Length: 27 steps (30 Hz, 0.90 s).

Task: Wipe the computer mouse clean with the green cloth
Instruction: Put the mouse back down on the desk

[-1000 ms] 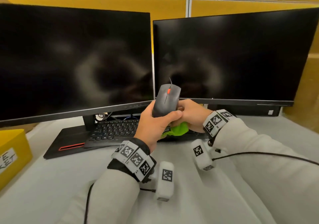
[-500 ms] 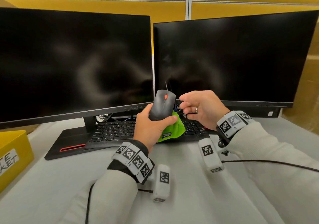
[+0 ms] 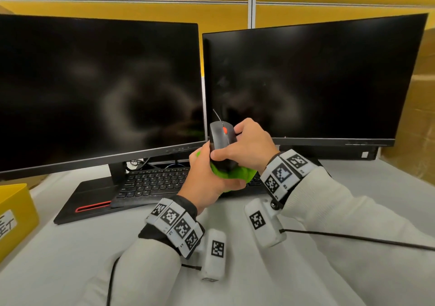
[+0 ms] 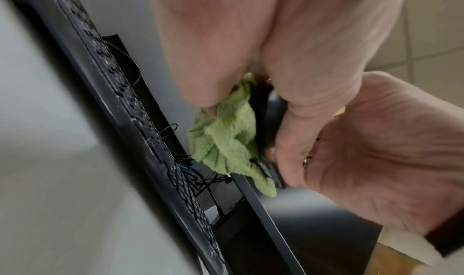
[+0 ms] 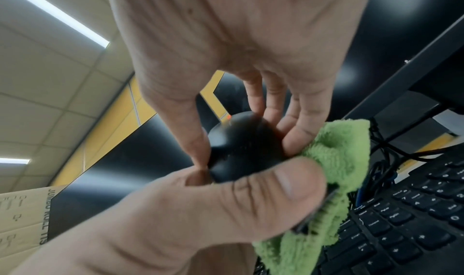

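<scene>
Now right hand (image 3: 247, 148) has regripped the mouse (image 3: 220, 138); left hand (image 3: 207, 178) cups green cloth (image 3: 235, 172) beneath, fingers closed, wiping can resume.

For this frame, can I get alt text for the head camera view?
Two hands hold a black computer mouse upright above a keyboard: the right hand grips its sides, the left hand holds a green cloth against its lower end. Two dark monitors stand behind.
</scene>
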Each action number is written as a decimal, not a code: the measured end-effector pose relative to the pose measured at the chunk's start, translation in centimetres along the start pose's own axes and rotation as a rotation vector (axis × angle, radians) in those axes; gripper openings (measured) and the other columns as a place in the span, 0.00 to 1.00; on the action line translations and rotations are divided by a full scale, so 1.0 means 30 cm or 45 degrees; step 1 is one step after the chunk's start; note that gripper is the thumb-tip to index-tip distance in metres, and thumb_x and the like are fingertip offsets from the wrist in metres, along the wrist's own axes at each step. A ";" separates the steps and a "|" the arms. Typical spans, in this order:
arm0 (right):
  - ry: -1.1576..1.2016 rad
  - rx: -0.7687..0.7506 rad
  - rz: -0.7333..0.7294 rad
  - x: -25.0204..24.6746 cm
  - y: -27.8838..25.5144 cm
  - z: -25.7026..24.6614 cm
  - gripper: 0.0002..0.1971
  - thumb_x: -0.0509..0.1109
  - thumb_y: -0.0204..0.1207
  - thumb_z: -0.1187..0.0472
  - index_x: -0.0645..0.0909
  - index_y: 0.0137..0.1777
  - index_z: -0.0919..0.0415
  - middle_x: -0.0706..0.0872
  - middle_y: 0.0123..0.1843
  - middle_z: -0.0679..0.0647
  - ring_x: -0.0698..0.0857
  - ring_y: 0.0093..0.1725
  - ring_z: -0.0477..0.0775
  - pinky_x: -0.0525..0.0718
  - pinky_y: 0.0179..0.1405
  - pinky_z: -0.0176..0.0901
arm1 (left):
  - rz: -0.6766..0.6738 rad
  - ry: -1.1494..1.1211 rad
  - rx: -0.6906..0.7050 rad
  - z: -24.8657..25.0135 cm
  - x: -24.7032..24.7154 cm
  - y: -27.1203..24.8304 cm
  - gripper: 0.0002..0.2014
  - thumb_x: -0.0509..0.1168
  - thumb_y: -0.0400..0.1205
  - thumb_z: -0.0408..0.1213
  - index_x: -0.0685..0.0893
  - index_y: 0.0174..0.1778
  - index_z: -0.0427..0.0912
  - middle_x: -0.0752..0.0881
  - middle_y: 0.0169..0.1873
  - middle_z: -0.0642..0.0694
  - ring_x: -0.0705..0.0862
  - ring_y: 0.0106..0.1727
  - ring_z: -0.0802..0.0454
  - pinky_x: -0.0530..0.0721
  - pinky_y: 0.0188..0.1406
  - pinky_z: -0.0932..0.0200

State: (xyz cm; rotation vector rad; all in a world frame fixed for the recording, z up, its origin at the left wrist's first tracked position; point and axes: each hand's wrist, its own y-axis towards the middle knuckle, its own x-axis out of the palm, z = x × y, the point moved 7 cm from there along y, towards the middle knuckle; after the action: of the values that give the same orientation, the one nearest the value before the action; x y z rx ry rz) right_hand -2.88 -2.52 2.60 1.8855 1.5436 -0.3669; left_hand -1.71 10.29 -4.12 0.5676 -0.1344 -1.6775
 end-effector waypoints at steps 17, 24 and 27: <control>-0.046 0.392 -0.062 -0.246 0.027 0.274 0.17 0.80 0.55 0.60 0.86 0.43 0.69 0.87 0.46 0.63 0.90 0.50 0.63 0.91 0.60 0.61 | 0.448 -0.012 -0.175 -0.078 -0.147 0.027 0.06 0.81 0.79 0.35 0.93 0.45 0.50 0.96 0.45 0.46 0.94 0.51 0.43 0.92 0.61 0.37; -0.296 0.560 -0.063 -0.305 0.073 0.463 0.30 0.84 0.60 0.53 0.82 0.60 0.68 0.85 0.45 0.60 0.87 0.45 0.62 0.86 0.40 0.47 | 0.444 -0.038 -0.192 -0.070 -0.154 0.025 0.08 0.80 0.80 0.33 0.91 0.47 0.51 0.96 0.46 0.46 0.94 0.53 0.43 0.91 0.61 0.43; -0.364 0.591 0.004 -0.311 0.091 0.515 0.29 0.84 0.68 0.52 0.77 0.62 0.65 0.85 0.52 0.60 0.87 0.55 0.64 0.89 0.57 0.55 | 0.420 -0.015 -0.190 -0.068 -0.145 0.024 0.09 0.80 0.80 0.33 0.91 0.49 0.51 0.96 0.47 0.47 0.94 0.53 0.44 0.91 0.63 0.39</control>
State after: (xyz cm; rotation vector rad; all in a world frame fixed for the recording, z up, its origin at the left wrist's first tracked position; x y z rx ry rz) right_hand 0.18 -19.81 -2.42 2.0606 1.3392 -1.0197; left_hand 0.18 14.74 -4.35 0.3988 -0.1041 -1.3571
